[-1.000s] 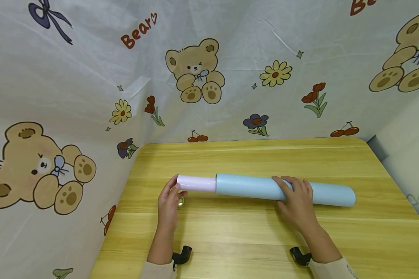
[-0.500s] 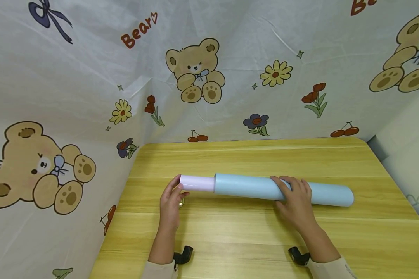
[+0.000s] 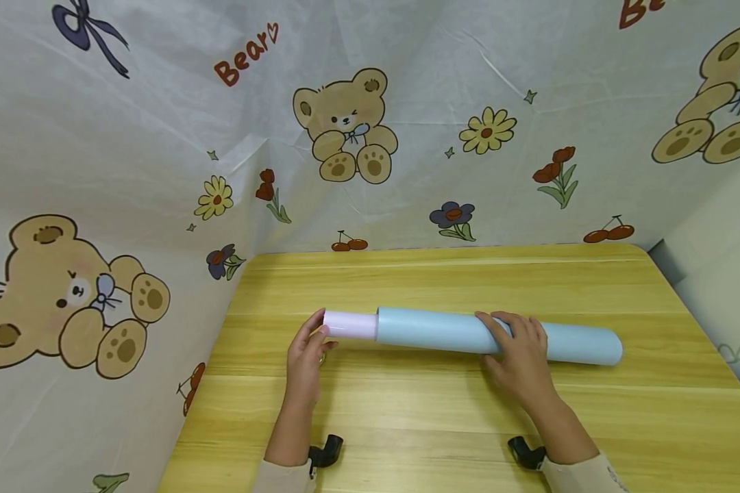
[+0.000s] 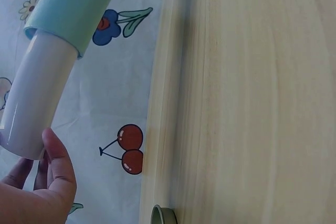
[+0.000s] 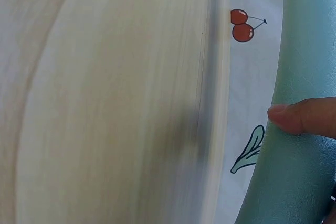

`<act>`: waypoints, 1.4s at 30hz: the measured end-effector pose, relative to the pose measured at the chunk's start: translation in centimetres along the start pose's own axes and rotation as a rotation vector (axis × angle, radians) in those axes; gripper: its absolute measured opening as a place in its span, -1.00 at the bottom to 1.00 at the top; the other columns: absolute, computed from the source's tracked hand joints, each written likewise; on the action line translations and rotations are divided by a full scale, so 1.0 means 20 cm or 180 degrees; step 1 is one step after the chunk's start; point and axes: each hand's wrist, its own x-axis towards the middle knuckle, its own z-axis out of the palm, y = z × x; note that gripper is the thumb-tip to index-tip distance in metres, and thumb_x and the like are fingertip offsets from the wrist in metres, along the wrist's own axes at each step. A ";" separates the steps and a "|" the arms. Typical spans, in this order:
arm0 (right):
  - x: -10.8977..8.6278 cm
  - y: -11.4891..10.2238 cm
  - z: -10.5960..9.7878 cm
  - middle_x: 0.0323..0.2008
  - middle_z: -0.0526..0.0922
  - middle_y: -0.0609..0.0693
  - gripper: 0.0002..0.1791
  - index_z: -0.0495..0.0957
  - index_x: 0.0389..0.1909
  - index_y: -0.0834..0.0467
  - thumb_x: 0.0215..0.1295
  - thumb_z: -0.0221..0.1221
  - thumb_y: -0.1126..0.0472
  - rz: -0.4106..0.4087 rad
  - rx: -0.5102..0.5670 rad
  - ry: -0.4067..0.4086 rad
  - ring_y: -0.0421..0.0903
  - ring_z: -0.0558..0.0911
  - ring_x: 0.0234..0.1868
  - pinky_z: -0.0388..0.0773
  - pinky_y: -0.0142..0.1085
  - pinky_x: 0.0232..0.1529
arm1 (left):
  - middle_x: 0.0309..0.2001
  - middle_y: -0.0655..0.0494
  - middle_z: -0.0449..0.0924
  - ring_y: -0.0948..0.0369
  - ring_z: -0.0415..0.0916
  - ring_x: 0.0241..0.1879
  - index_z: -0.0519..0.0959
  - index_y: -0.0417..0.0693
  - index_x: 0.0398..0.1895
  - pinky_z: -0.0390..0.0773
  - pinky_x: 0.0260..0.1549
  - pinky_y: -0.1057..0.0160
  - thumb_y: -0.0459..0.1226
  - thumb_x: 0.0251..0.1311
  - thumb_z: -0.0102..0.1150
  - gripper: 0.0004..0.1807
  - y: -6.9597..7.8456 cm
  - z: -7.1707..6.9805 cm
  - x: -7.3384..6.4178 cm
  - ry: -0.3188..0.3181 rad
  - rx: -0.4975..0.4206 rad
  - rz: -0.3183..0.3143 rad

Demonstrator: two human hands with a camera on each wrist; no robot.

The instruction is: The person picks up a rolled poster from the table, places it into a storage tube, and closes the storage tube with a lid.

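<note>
- Glossy, smooth lilac cylinder [image 3: 349, 325] here, left of centre above the wood-grained table [image 3: 432, 418], its left end pinched between thumb and fingers of the left hand [image 3: 304, 356].
- Wider pale-blue tube [image 3: 432, 330] stretching right, its skin finely wrinkled like leather; the right hand [image 3: 521, 349] grips it around the middle, fingers over the top, thumb on the near side.
- Hard to see: a small metallic round item [image 4: 164, 215], mostly behind the left hand and cut off at the left wrist view's edge; whether the blue tube's right end is open, can't tell.
- And inside the blue tube's left mouth sits the lilac cylinder, its left part sticking out.
</note>
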 end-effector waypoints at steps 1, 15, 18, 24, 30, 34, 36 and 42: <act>0.00 0.00 0.00 0.19 0.49 0.22 0.00 0.50 0.31 -0.04 -0.31 0.60 0.44 0.0001 -0.0003 -0.0005 0.32 0.40 0.23 0.04 0.35 0.36 | 0.33 0.11 0.42 0.11 0.56 0.02 0.49 0.12 0.36 0.56 0.18 -0.02 -0.13 0.45 0.14 -0.56 0.00 0.00 0.00 -0.0007 0.0021 -0.0013; 0.00 0.00 0.00 0.19 0.49 0.22 0.00 0.48 0.33 -0.07 -0.28 0.60 0.42 0.0003 -0.0001 -0.0092 0.31 0.39 0.25 0.04 0.35 0.35 | 0.34 0.08 0.43 0.16 0.53 0.06 0.49 0.09 0.37 0.55 0.17 0.03 -0.14 0.41 0.19 -0.52 -0.02 0.02 0.00 -0.0109 0.0104 -0.0089; 0.00 -0.01 0.00 0.19 0.49 0.22 0.01 0.48 0.33 -0.07 -0.28 0.60 0.42 0.0007 -0.0006 -0.0098 0.31 0.39 0.25 0.04 0.35 0.35 | 0.33 0.07 0.46 0.16 0.53 0.08 0.48 0.06 0.37 0.56 0.16 0.06 -0.17 0.41 0.19 -0.52 -0.03 0.03 0.01 -0.0132 0.0116 -0.0086; 0.00 -0.01 0.00 0.19 0.49 0.22 0.01 0.47 0.33 -0.07 -0.27 0.60 0.41 -0.0012 -0.0019 -0.0128 0.31 0.40 0.25 0.06 0.36 0.33 | 0.28 0.00 0.49 0.21 0.50 0.14 0.49 0.02 0.36 0.56 0.17 0.10 -0.20 0.42 0.18 -0.53 -0.04 0.03 0.00 -0.0152 0.0215 -0.0096; 0.00 -0.01 0.00 0.18 0.49 0.22 0.00 0.47 0.34 -0.08 -0.26 0.60 0.40 -0.0022 -0.0025 -0.0135 0.30 0.40 0.25 0.06 0.35 0.33 | 0.29 0.01 0.50 0.21 0.51 0.14 0.49 0.00 0.36 0.58 0.08 0.25 -0.18 0.41 0.20 -0.52 -0.04 0.04 0.00 -0.0172 0.0259 -0.0105; 0.00 -0.01 0.00 0.19 0.50 0.21 -0.01 0.48 0.33 -0.06 -0.26 0.60 0.40 -0.0021 -0.0026 -0.0140 0.29 0.40 0.25 0.06 0.34 0.33 | 0.29 0.01 0.49 0.20 0.52 0.09 0.51 0.02 0.35 0.57 0.13 0.15 -0.17 0.39 0.22 -0.52 -0.04 0.05 -0.01 -0.0200 0.0261 -0.0144; 0.00 -0.01 0.00 0.19 0.50 0.21 -0.01 0.48 0.33 -0.06 -0.27 0.60 0.40 -0.0023 -0.0022 -0.0143 0.29 0.40 0.25 0.06 0.34 0.34 | 0.29 -0.01 0.49 0.20 0.53 0.06 0.50 0.02 0.36 0.55 0.16 0.07 -0.17 0.38 0.22 -0.51 -0.04 0.05 -0.01 -0.0223 0.0277 -0.0162; 0.00 -0.02 0.01 0.18 0.50 0.21 -0.02 0.48 0.33 -0.06 -0.25 0.60 0.40 -0.0019 -0.0024 -0.0159 0.28 0.40 0.25 0.06 0.33 0.34 | 0.28 -0.07 0.47 0.18 0.53 0.05 0.44 -0.02 0.41 0.55 0.16 0.03 -0.18 0.40 0.20 -0.46 -0.05 0.06 -0.02 -0.0292 0.0357 -0.0161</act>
